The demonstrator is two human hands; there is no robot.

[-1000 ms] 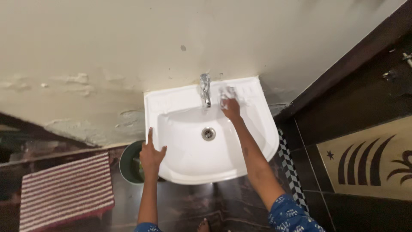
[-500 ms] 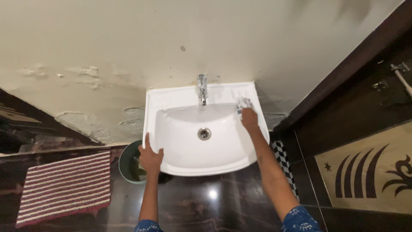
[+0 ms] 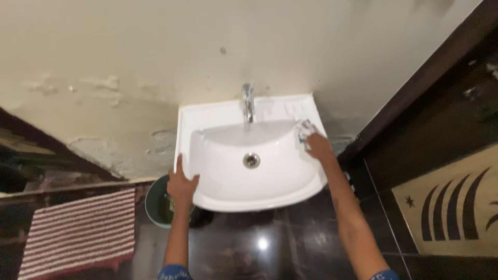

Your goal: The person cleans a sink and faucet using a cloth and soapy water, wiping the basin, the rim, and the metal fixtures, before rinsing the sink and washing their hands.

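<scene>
A white wall-mounted washbasin (image 3: 218, 194) with a chrome tap (image 3: 248, 102) and a round metal drain (image 3: 251, 160) is below me. My right hand (image 3: 317, 147) presses a small crumpled whitish cloth (image 3: 304, 129) against the basin's right rim. My left hand (image 3: 181, 184) rests flat on the front left rim with its fingers spread and holds nothing.
A green bucket (image 3: 154, 203) stands on the dark glossy floor under the basin's left side. A red and white striped mat (image 3: 78, 233) lies at the left. A dark wooden door frame (image 3: 415, 88) and a patterned panel (image 3: 456, 207) are at the right. The cream wall has peeling patches.
My right hand has slid the cloth from beside the tap along the back ledge and down the right rim. My left hand stayed on the front left rim.
</scene>
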